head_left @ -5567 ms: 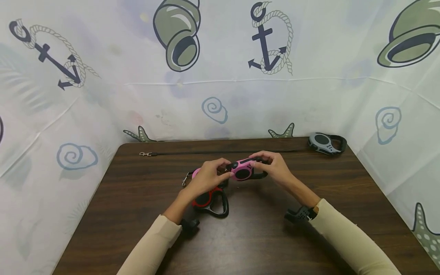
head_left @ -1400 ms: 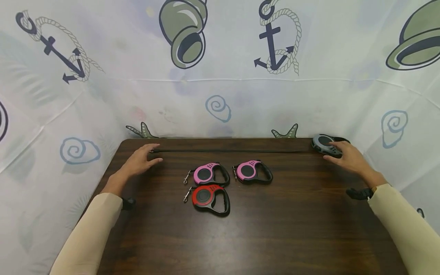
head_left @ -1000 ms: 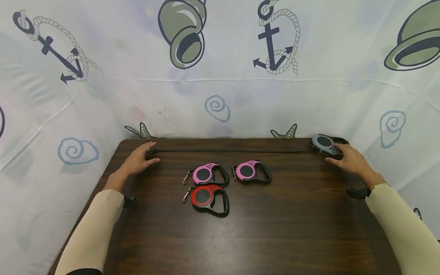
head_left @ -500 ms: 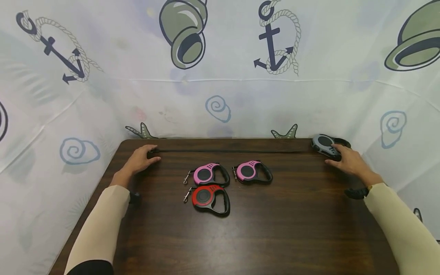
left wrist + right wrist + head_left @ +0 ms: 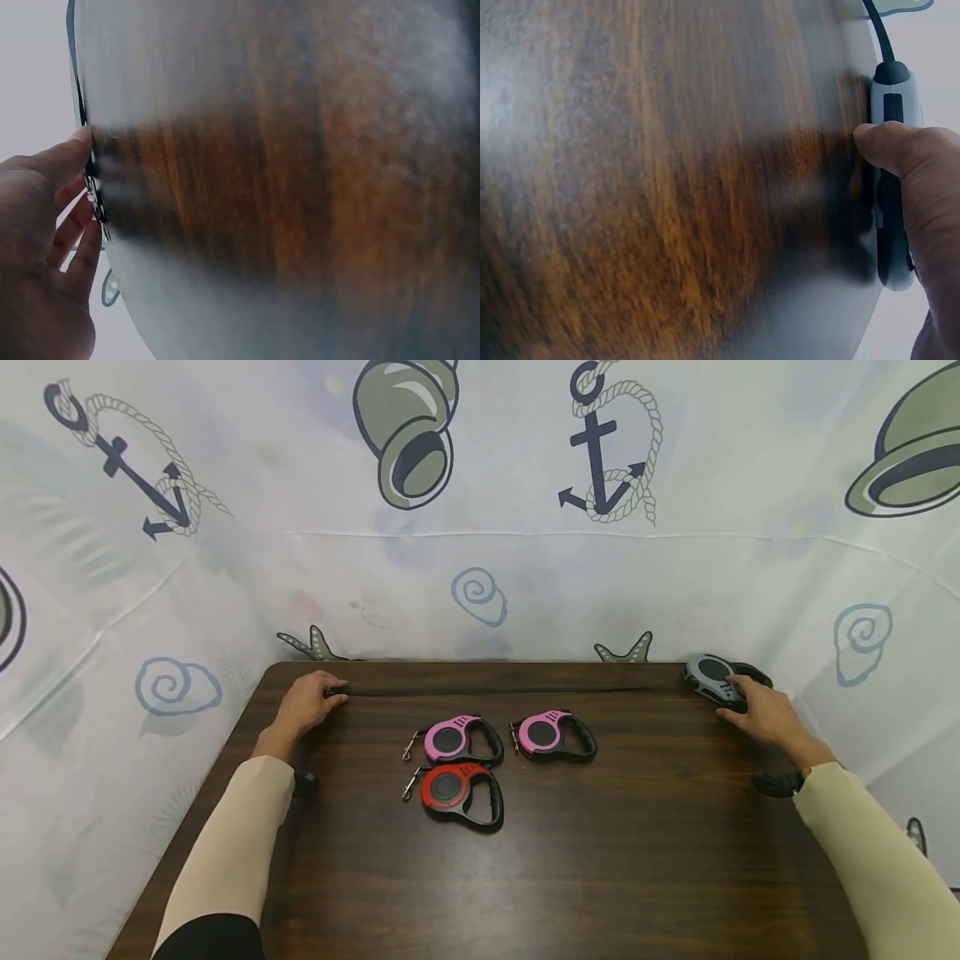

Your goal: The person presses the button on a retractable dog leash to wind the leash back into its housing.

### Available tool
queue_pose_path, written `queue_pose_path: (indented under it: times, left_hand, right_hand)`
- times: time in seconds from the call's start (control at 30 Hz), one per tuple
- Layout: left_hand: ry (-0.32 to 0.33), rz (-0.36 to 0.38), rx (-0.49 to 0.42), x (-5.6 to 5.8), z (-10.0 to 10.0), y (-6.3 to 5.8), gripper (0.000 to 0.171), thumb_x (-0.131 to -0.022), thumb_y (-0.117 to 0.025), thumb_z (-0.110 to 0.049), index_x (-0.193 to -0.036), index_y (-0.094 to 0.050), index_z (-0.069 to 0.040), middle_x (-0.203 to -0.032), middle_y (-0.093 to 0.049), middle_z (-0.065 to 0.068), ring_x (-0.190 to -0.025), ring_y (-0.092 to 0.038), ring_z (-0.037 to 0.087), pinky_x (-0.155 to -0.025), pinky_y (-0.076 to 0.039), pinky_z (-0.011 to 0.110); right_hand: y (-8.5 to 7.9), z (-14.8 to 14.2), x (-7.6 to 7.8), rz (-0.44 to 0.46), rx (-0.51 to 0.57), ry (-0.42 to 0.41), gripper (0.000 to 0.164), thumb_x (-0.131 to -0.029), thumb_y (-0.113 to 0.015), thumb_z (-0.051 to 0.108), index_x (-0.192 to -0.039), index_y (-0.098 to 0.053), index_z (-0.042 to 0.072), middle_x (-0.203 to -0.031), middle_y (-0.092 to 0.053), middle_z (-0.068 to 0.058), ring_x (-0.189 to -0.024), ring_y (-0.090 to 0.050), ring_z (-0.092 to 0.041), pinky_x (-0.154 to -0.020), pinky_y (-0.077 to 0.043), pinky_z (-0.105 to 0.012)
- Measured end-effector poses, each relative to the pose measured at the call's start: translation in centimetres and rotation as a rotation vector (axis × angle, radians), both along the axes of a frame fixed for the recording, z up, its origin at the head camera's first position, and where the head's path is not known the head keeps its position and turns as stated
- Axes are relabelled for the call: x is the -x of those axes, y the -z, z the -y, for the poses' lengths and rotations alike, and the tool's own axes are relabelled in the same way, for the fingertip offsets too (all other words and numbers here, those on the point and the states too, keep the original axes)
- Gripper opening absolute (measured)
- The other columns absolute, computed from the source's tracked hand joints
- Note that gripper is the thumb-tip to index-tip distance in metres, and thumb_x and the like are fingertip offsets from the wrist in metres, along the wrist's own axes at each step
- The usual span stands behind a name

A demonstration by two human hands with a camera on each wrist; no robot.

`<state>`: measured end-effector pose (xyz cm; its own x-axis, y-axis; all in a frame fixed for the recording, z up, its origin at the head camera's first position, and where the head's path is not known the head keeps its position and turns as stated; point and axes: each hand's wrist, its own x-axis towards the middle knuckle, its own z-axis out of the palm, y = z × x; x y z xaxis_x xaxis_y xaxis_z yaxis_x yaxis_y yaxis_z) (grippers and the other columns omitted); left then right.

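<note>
At the table's back right corner lies a grey and black retractable dog leash (image 5: 708, 675). My right hand (image 5: 767, 714) holds its casing, fingers on top and thumb along the near side; in the right wrist view the thumb crosses the casing (image 5: 894, 88). The leash's black strap (image 5: 510, 692) runs straight along the back edge to the left. My left hand (image 5: 303, 703) pinches the strap's far end between thumb and fingers. In the left wrist view a metal clip (image 5: 94, 196) shows beside those fingers; the head view mostly hides it.
Mid-table lie a pink retractable leash (image 5: 448, 740), a second pink leash (image 5: 540, 733) to its right, and a red leash (image 5: 447, 787) just below the first. Their clips point left. A printed cloth (image 5: 525, 593) hangs behind the brown table (image 5: 570, 877).
Earlier both hands held a pink leash at mid-table; it now lies beside the others. The hands moved apart to the grey leash's two ends, and the left fingers closed on the strap end.
</note>
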<state>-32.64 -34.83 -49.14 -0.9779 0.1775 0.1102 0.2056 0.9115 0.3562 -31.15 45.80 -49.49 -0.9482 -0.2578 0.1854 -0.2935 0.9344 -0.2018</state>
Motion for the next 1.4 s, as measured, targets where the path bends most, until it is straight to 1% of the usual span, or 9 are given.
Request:
queue_pose_path:
  times: [0.13,0.47,0.53,0.7,0.93,1.1,1.17,1.3,1.4]
  left_hand:
    - [-0.024,0.015,0.02,0.0,0.0,0.0,0.034,-0.103,-0.072,-0.016,-0.132,-0.072,0.001,-0.136,-0.062,0.026,-0.126,-0.056,0.051,-0.104,-0.045,0.067]
    - [-0.045,0.009,0.0,0.2,-0.2,0.0,0.027,-0.101,-0.074,-0.019,-0.124,-0.077,-0.004,-0.132,-0.065,0.022,-0.124,-0.059,0.048,-0.101,-0.047,0.068]
    - [-0.042,0.003,0.002,0.1,-0.3,-0.1,0.026,-0.101,-0.075,-0.018,-0.123,-0.078,-0.005,-0.131,-0.065,0.022,-0.122,-0.059,0.049,-0.1,-0.047,0.068]
    - [-0.016,-0.02,0.044,0.0,-0.6,-0.2,0.023,-0.101,-0.074,-0.017,-0.121,-0.079,-0.006,-0.129,-0.066,0.023,-0.119,-0.061,0.05,-0.096,-0.048,0.068]
    - [-0.006,-0.025,0.074,0.0,-0.5,-0.2,0.022,-0.102,-0.073,-0.017,-0.12,-0.079,-0.006,-0.128,-0.068,0.02,-0.115,-0.064,0.047,-0.092,-0.051,0.067]
    - [0.005,-0.022,0.093,-0.1,-0.3,-0.3,0.022,-0.105,-0.069,-0.016,-0.123,-0.076,-0.006,-0.131,-0.066,0.02,-0.115,-0.064,0.046,-0.091,-0.051,0.066]
    - [0.016,-0.034,0.097,-0.1,-0.2,-0.2,0.022,-0.105,-0.068,-0.015,-0.123,-0.075,-0.005,-0.131,-0.066,0.02,-0.116,-0.064,0.046,-0.091,-0.051,0.066]
    - [0.035,-0.066,0.088,-0.3,0.3,0.0,0.022,-0.105,-0.068,-0.015,-0.123,-0.073,-0.004,-0.127,-0.068,0.021,-0.114,-0.064,0.046,-0.091,-0.051,0.065]
    - [0.042,-0.092,0.076,-0.4,0.6,0.1,0.021,-0.105,-0.068,-0.015,-0.122,-0.073,-0.003,-0.125,-0.069,0.021,-0.113,-0.065,0.046,-0.09,-0.052,0.065]
  right_hand:
    - [0.0,0.1,-0.2,0.02,0.028,0.016,0.07,-0.096,-0.079,0.02,-0.145,-0.045,-0.016,-0.132,-0.056,-0.046,-0.114,-0.058,-0.062,-0.092,-0.046,-0.073]
    - [0.2,0.1,-0.6,-0.025,0.04,0.045,0.066,-0.096,-0.079,0.018,-0.145,-0.047,-0.014,-0.125,-0.062,-0.043,-0.108,-0.062,-0.06,-0.09,-0.047,-0.072]
    - [0.3,0.0,-0.6,-0.024,0.044,0.047,0.065,-0.096,-0.079,0.017,-0.144,-0.047,-0.013,-0.125,-0.062,-0.043,-0.108,-0.062,-0.06,-0.09,-0.047,-0.072]
    - [0.5,-0.1,-0.6,-0.028,0.051,0.058,0.062,-0.096,-0.079,0.015,-0.143,-0.048,-0.012,-0.124,-0.062,-0.043,-0.108,-0.062,-0.06,-0.089,-0.047,-0.072]
    - [0.3,-0.4,-0.6,-0.024,0.059,0.052,0.061,-0.097,-0.078,0.017,-0.143,-0.049,-0.011,-0.123,-0.063,-0.043,-0.107,-0.063,-0.06,-0.086,-0.048,-0.071]
    - [-0.4,-0.7,-0.5,-0.039,0.011,0.024,0.06,-0.098,-0.077,0.02,-0.142,-0.051,-0.011,-0.117,-0.066,-0.041,-0.093,-0.067,-0.056,-0.078,-0.049,-0.068]
    - [-0.7,-0.6,-0.5,-0.052,-0.011,0.011,0.06,-0.098,-0.078,0.021,-0.141,-0.052,-0.011,-0.114,-0.068,-0.04,-0.087,-0.068,-0.052,-0.075,-0.05,-0.065]
    - [-1.1,-0.5,-0.6,-0.052,-0.023,-0.002,0.059,-0.098,-0.077,0.022,-0.141,-0.054,-0.011,-0.112,-0.07,-0.038,-0.082,-0.069,-0.045,-0.074,-0.049,-0.06]
    - [-1.5,-0.5,-0.7,-0.042,-0.013,-0.009,0.058,-0.098,-0.077,0.023,-0.142,-0.055,-0.01,-0.11,-0.071,-0.037,-0.072,-0.066,-0.036,-0.069,-0.047,-0.052]
